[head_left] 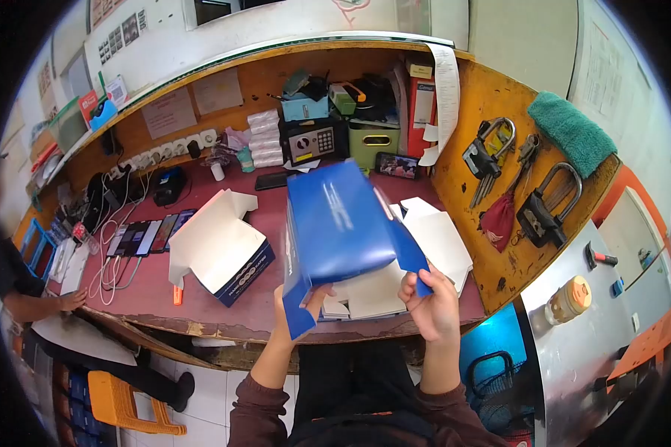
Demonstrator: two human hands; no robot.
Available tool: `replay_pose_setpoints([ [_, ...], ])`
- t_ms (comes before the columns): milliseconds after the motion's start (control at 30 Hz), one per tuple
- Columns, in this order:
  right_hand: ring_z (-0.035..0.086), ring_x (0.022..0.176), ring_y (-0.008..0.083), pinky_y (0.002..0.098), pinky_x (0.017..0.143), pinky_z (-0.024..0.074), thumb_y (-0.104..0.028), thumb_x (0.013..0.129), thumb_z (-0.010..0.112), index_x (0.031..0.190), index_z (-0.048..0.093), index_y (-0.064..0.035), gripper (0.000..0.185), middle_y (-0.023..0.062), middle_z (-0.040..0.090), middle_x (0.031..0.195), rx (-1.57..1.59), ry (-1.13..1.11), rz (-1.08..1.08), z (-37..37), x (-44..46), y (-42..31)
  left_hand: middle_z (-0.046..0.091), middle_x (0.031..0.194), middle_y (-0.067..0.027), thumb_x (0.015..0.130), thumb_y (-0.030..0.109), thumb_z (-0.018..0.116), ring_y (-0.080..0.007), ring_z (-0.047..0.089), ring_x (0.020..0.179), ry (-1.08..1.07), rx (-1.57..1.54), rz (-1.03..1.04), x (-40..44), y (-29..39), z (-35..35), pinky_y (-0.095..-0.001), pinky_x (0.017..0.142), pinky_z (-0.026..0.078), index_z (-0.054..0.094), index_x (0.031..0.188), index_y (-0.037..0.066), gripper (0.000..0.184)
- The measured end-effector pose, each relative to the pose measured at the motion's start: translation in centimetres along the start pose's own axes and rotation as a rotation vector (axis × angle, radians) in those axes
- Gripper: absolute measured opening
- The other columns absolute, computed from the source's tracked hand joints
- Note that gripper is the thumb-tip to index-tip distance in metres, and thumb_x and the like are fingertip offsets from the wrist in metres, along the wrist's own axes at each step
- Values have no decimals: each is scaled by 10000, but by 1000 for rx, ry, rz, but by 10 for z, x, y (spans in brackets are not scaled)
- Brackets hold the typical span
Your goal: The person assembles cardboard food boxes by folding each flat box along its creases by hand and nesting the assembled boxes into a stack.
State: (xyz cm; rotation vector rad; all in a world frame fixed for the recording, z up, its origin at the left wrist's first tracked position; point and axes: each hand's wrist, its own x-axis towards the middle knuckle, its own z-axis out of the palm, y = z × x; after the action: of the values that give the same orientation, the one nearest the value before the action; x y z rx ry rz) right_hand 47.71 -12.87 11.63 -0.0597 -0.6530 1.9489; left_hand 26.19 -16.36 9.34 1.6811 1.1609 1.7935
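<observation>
A blue carton point(339, 220) with blurred white print is held up over the front of the desk, its near flaps spread outward. My left hand point(298, 305) grips the carton by its left flap, the fingers partly behind the cardboard. The right flap is pinched between the thumb and fingers of my right hand point(431, 302). Beneath and behind the carton lie white cardboard pieces point(436, 235). To the left stands an open box point(227, 249), white inside and dark blue with white print outside.
Several phones point(145, 237) with white cables lie left on the red desk point(201, 313). At the back are a small safe point(312, 144) and a green bin point(374, 143). Padlocks point(548, 208) hang right. Another person's hand point(72, 299) rests on the left edge.
</observation>
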Motion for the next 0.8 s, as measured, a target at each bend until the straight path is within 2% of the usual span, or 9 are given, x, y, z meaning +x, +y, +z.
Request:
replay_pose_setpoints([
  [67,514,736,142,267,676,410,-128,840,488,991,477,19,211,76,558,820,-519,280,-247,11,3,12,626,706,-90,765,-27,597,-119,610,617,34,116,135,-1,-6,2,-232,564,467,527,908,-77,166],
  [233,550,769,133,248,696,433,-90,846,501,962,493,6,151,66,577,834,-382,362,-324,-5,8,24,609,695,-103,811,52,558,-150,605,584,91,115,154,-3,-13,4,-239,545,469,495,964,-66,204],
  [367,543,719,93,214,674,431,35,757,603,889,514,-24,170,43,573,829,-832,464,-730,-4,3,62,572,651,-98,869,135,496,-148,578,505,161,-109,56,-12,-3,20,-216,447,441,432,1034,-49,255],
  [433,537,698,93,214,659,430,25,757,610,869,495,-36,172,44,568,808,-841,492,-929,-4,10,87,548,634,-91,878,126,473,-131,544,454,149,-141,195,-16,-1,39,-210,387,409,418,1025,-37,227],
  [500,518,667,95,218,609,430,3,768,607,853,481,-71,169,27,554,770,-803,497,-825,14,11,93,530,608,-76,880,119,466,-120,507,418,249,-277,51,-19,0,53,-213,373,394,404,1029,-27,218],
  [600,456,589,87,204,497,380,12,782,574,891,503,-137,198,-7,519,713,-103,328,-273,24,17,93,519,597,-68,879,116,471,-104,465,392,216,-352,7,-18,-3,53,-208,366,366,413,1017,-17,200],
  [700,437,576,70,196,485,364,35,777,562,892,519,-148,220,-5,514,705,17,334,-250,20,22,77,550,716,-59,890,165,454,-118,512,519,178,-368,-161,-12,5,42,-233,423,373,467,938,28,146],
  [767,459,611,57,189,510,374,43,768,568,907,539,-147,237,-5,531,736,2,288,-247,26,22,71,557,838,-32,892,230,430,-150,538,713,284,-1247,-530,-4,13,31,-256,537,393,511,923,81,172],
  [800,479,647,60,192,543,388,48,763,570,918,545,-136,241,-5,545,765,-100,397,-348,33,25,69,545,903,-29,855,226,448,-158,473,865,259,-1541,-574,-9,0,20,-324,634,385,509,1049,106,236],
])
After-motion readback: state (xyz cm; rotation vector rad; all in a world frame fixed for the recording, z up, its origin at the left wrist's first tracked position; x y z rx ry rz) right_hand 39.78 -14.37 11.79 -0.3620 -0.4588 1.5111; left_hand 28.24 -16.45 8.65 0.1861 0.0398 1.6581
